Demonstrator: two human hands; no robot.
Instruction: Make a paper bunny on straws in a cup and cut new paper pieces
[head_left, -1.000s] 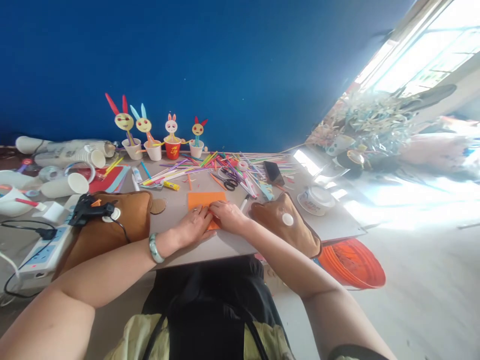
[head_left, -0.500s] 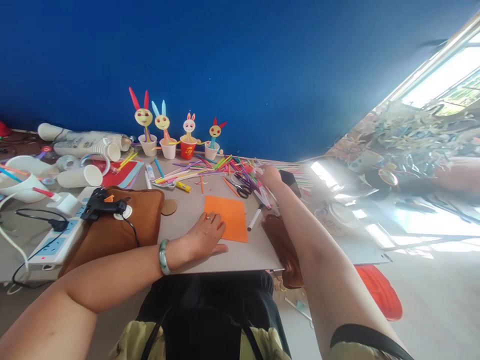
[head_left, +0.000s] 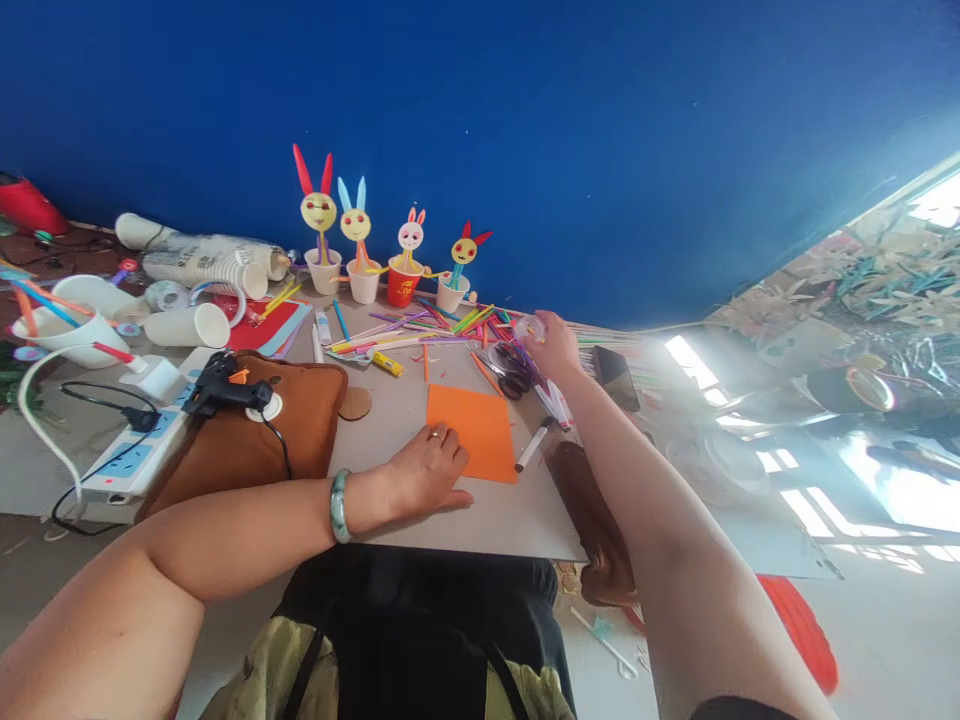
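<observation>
My left hand (head_left: 427, 467) lies flat on the table with its fingers spread over the left edge of a square orange sheet of paper (head_left: 484, 435). A ring and a green bangle are on that hand and wrist. My right hand (head_left: 553, 347) reaches to the far side, its fingers closed round what looks like a roll of clear tape (head_left: 530, 328). Just left of it lie black-handled scissors (head_left: 514, 383) among many coloured pipe cleaners (head_left: 409, 335). Several markers, one a white marker (head_left: 532, 446), rest close to the paper's right edge.
Several rabbit-faced figures in cups (head_left: 364, 282) stand along the blue wall. On the left, a black glue gun (head_left: 225, 388) rests on a brown pad (head_left: 311, 405) beside a white power strip (head_left: 142, 445). Paper cups (head_left: 187, 326) lie behind. A dark phone-like block (head_left: 615, 378) is right of my hand.
The whole view has shifted, so the table's things appear farther right. In my right hand the clear roll shows more plainly, slightly raised. My left hand stays on the orange paper.
</observation>
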